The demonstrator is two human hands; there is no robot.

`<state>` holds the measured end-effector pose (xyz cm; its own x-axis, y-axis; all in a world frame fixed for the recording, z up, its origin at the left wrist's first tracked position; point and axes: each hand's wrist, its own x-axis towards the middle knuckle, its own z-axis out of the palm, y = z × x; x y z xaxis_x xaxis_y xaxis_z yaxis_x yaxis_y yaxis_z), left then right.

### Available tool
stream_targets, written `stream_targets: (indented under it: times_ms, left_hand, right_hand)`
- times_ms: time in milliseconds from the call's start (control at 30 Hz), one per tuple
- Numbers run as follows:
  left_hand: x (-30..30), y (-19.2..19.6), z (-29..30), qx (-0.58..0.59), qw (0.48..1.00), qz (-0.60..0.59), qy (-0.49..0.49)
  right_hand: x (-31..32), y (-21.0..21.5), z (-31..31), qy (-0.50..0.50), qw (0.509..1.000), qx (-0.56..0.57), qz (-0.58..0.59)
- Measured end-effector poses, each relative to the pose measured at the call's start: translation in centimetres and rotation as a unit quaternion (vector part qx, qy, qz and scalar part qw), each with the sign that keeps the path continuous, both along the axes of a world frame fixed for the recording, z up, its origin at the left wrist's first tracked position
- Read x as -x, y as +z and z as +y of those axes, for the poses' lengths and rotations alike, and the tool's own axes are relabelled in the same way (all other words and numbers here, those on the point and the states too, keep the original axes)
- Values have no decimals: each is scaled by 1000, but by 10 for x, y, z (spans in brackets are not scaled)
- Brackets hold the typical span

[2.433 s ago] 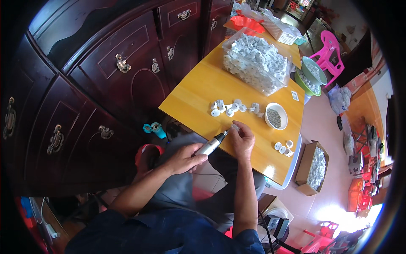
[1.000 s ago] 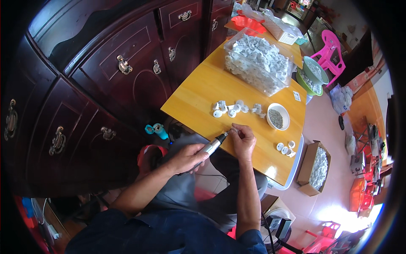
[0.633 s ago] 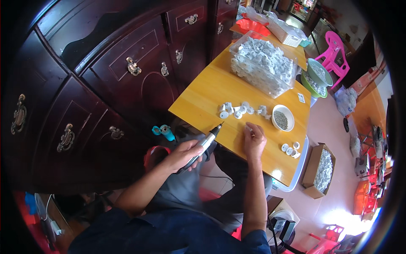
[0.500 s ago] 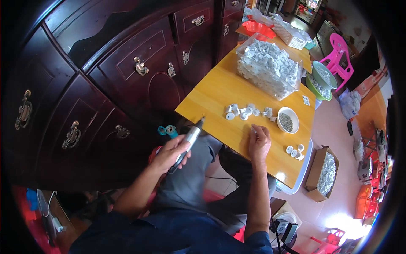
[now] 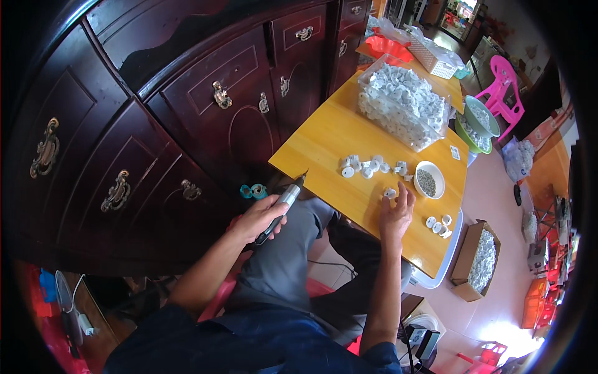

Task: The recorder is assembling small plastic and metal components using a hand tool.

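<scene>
My left hand [image 5: 265,218] is wrapped around a grey-and-black electric screwdriver [image 5: 287,199], its thin bit pointing up and away past the table's near left edge. Over the yellow table [image 5: 324,140], my right hand [image 5: 396,215] has its fingers apart, the tips near the white bowl [image 5: 436,167]. Close to that hand's thumb sits a small round white plastic part [image 5: 390,193]. Small grey metal pieces, too tiny to make out singly, fill the bottom of the bowl [image 5: 426,182]. Beyond lies a loose row of white plastic parts [image 5: 367,167]; several more round parts [image 5: 438,225] lie to the right.
A clear bin heaped with white parts [image 5: 405,103] stands toward the table's far end. Dark wooden cabinets [image 5: 205,131] line the left. On the floor at right are a cardboard box of white parts [image 5: 464,274], stacked basins [image 5: 483,118] and a pink chair [image 5: 501,87].
The view has shifted slightly. My right hand has moved a little to the right and its fingers have spread, showing the round white part. My left hand still holds the screwdriver.
</scene>
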<state>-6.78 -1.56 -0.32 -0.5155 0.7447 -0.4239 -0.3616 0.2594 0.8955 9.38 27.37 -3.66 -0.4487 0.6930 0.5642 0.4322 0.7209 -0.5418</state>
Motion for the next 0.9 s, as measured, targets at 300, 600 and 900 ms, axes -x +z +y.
stream_targets:
  times_ms: [300, 600, 900]
  left_hand:
    - [0, 4, -2, -1, 1000, 7, 4]
    - [-12, 33, -6, -13, 999, 23, -31]
    - [-33, 48, 0, -58, 992, 24, -107]
  right_hand:
    - [22, 8, -43, 133, 982, 108, 78]
    - [70, -5, -68, 249, 734, 614, 148]
    - [71, -3, -68, 334, 496, 735, 319]
